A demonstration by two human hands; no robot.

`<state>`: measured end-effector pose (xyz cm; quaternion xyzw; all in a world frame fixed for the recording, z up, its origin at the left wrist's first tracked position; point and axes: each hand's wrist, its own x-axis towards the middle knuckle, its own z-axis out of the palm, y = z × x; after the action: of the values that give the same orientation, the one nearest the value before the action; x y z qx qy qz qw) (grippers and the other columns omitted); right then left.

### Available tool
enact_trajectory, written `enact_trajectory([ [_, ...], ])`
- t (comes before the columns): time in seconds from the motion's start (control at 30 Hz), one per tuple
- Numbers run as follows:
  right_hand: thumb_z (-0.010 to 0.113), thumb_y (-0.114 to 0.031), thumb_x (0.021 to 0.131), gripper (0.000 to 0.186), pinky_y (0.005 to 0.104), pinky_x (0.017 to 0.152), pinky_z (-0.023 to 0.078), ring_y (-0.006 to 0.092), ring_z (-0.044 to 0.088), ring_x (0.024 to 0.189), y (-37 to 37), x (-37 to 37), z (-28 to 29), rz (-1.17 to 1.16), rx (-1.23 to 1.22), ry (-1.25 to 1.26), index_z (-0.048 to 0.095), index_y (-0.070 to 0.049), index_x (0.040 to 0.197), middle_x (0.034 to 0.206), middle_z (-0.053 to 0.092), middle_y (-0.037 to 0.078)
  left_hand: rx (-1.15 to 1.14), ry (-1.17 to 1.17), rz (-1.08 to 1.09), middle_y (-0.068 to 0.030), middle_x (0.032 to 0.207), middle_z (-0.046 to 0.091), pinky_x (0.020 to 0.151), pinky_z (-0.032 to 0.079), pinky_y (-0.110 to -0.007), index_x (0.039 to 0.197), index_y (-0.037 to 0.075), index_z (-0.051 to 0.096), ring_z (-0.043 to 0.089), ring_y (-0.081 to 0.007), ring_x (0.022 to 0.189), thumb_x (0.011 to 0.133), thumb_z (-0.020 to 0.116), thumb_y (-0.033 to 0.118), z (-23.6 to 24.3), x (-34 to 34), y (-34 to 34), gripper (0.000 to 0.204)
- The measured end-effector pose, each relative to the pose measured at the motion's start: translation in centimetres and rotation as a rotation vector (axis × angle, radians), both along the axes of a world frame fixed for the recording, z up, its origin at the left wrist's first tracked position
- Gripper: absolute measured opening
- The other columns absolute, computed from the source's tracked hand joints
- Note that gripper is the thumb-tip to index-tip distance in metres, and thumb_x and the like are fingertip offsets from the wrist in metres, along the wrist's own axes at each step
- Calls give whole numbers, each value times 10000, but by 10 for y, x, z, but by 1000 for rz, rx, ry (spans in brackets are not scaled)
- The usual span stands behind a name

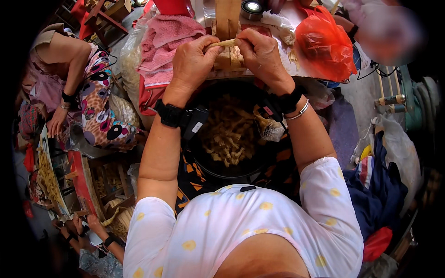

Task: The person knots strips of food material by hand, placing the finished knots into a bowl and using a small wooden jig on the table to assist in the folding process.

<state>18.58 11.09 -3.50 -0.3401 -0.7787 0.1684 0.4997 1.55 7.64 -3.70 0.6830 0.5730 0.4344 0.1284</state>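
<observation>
My left hand point(191, 64) and my right hand point(265, 53) are raised at the far edge of my lap. Between them they pinch the two ends of a short, pale yellowish stick-like piece point(226, 43), held nearly level. Its exact kind I cannot make out. Just behind the piece rises an upright wooden post point(227, 18), fixed to the work table. Below my wrists a round black basin point(218, 171) holds a heap of pale, short cut pieces point(227, 139). A partly clear plastic bag point(270, 127) lies at the basin's right side.
A pink towel point(162, 41) lies left of the post, and a red plastic bag point(326, 44) sits to the right. Co-workers sit at the left, one in patterned trousers point(104, 99). Near them are a red-edged wooden frame point(85, 180) and a tray of yellowish pieces point(48, 176).
</observation>
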Motion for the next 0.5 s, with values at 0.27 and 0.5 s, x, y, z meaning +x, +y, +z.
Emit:
enact_trajectory([
  [0.27, 571, -81, 809, 67, 318, 519, 439, 246, 571, 545, 1, 8, -5, 57, -69, -262, 587, -16, 799, 599, 545, 150, -123, 132, 80, -111, 682, 631, 578, 474, -370, 878, 104, 676, 622, -288, 666, 740, 644, 317, 8, 0, -16, 256],
  [0.5, 471, -136, 912, 97, 318, 694, 455, 172, 566, 765, -19, 8, 24, 593, -708, 607, 511, -47, 909, 820, 556, 35, 80, 91, -101, -136, 842, 640, 653, 479, -376, 983, 27, 625, 610, -301, 755, 680, 721, 344, 30, 21, -50, 450],
])
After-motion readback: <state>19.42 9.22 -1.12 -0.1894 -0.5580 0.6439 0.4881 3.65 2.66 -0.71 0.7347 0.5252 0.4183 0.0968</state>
